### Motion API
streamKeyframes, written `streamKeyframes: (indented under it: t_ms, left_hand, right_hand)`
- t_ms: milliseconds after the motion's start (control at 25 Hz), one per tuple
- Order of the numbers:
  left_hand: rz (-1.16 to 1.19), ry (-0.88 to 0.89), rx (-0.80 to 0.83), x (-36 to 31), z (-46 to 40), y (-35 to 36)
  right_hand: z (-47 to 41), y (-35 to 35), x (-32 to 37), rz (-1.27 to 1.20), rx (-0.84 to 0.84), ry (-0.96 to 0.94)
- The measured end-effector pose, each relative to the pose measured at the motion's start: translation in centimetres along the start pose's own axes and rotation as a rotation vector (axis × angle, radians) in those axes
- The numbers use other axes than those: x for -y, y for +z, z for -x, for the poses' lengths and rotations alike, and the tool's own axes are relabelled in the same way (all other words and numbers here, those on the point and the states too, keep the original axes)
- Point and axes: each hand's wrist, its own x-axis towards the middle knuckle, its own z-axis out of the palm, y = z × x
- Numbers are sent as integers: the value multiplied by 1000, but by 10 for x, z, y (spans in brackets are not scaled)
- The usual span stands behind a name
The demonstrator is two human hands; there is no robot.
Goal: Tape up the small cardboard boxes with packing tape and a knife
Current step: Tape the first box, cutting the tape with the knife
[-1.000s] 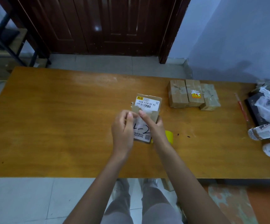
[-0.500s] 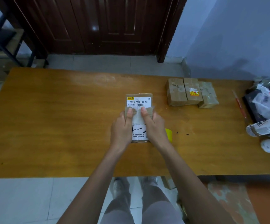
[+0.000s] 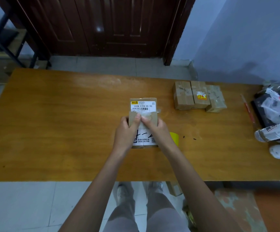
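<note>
A small cardboard box (image 3: 143, 105) with a white shipping label lies on the wooden table (image 3: 60, 124) in the middle. My left hand (image 3: 127, 131) grips its left side, thumb pressing the top flaps. My right hand (image 3: 157, 131) grips the right side, thumb on the flaps beside the other thumb. A yellow roll of packing tape (image 3: 175, 138) peeks out just right of my right wrist. Three taped boxes (image 3: 199, 96) stand in a row at the back right. A thin red knife (image 3: 247, 108) lies further right.
A heap of white plastic mailer bags and a dark packet (image 3: 276, 114) crowds the table's right end. A dark wooden door (image 3: 102, 25) stands beyond the table. A black metal rack (image 3: 3, 41) is at the far left. My legs show below the table's near edge.
The box was held tilted above the table with its flaps up; it now lies flat on the table and both thumbs press the flaps down.
</note>
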Motion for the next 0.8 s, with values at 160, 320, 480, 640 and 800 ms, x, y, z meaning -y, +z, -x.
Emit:
streamKeyframes:
  t_ms: [160, 320, 480, 640, 800]
  left_hand:
    - [-67, 49, -20, 2, 2, -9]
    - [-66, 36, 7, -7, 1, -26]
    - [32, -24, 25, -20, -2, -60]
    - [45, -58, 33, -28, 4, -97]
    - [59, -99, -13, -29, 19, -141]
  right_hand:
    - [7, 13, 2, 107, -94, -29]
    - [11, 22, 17, 156, -87, -31]
    - [14, 28, 28, -23, 43, 2]
    - [19, 47, 35, -1, 86, -4]
    - [24, 78, 47, -38, 181, -29]
